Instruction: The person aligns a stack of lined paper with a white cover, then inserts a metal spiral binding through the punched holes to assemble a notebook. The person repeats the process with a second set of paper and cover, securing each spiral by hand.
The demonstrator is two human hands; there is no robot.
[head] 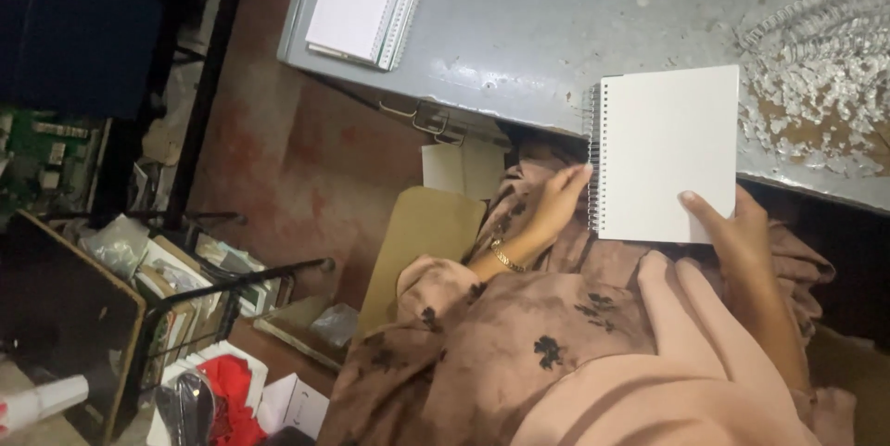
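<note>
Head view, looking down over the lap. The white spiral-bound notebook [667,154] is held at the near edge of the grey metal worktop [556,29], its upper part over the surface and its lower part over the lap. The left hand [556,200] rests its fingertips against the wire spine on the notebook's left side, fingers curved and close together; a gold bracelet [505,258] circles that wrist. The right hand [732,228] pinches the notebook's lower right corner, thumb on the cover and fingers hidden beneath. A stack of bound white notebooks [371,1] lies at the far left of the worktop. Loose wire coils [816,6] and white paper chips [816,94] lie on the right. A tan board [417,242] leans below the worktop.
</note>
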